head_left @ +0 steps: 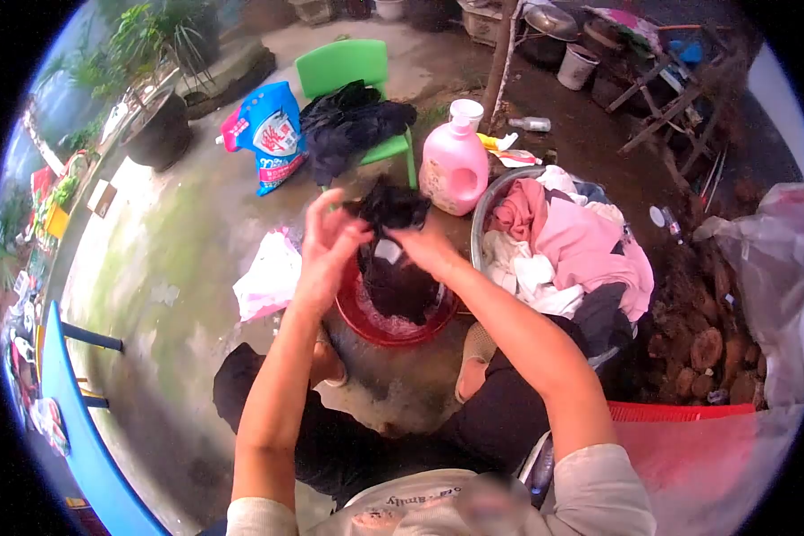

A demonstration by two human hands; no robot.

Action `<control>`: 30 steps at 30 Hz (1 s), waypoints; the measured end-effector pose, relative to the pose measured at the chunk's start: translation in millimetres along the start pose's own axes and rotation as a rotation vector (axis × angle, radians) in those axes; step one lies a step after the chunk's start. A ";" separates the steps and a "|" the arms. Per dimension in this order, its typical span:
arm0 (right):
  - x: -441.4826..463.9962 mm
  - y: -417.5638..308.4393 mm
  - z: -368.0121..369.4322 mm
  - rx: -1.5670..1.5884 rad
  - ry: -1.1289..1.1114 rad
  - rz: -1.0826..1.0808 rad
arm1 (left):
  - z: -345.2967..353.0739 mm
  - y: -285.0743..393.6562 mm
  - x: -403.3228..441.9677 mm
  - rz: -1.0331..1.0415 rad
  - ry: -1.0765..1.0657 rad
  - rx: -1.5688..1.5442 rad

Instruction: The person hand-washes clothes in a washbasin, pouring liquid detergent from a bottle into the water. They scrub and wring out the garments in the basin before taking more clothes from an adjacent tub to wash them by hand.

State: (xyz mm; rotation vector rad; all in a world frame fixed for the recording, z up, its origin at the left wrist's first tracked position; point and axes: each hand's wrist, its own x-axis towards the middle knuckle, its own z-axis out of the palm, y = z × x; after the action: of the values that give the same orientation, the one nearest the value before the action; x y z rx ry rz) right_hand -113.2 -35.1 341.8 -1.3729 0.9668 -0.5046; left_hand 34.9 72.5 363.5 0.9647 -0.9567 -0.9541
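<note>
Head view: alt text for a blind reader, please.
A person's left hand and right hand handle black cloth over a sudsy red basin. Beyond it stand a pink bottle and a green chair bearing dark clothes; a tub at right holds laundry.

Ground: patchy grey concrete | centre: red basin | right: metal tub — pink bottle just beside | left: white-and-pink bag | beyond: blue packet, green chair — dark clothes on its seat
</note>
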 end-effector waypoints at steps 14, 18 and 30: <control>-96.2 -164.1 -25.1 1.014 -0.314 -0.522 | -36.4 -139.5 -7.4 -0.199 0.067 0.349; -63.0 -120.2 -48.9 0.845 0.013 -0.381 | -34.8 -119.8 -2.1 -0.280 0.166 0.208; 22.4 223.0 -36.0 0.036 0.457 0.297 | -5.7 -103.7 34.5 -0.262 -0.174 0.378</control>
State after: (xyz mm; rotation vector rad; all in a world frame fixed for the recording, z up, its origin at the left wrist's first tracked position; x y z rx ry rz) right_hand -180.8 -34.2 125.1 -1.0738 1.4990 -0.6174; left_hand 28.4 13.2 271.8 1.3666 -1.2046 -1.1116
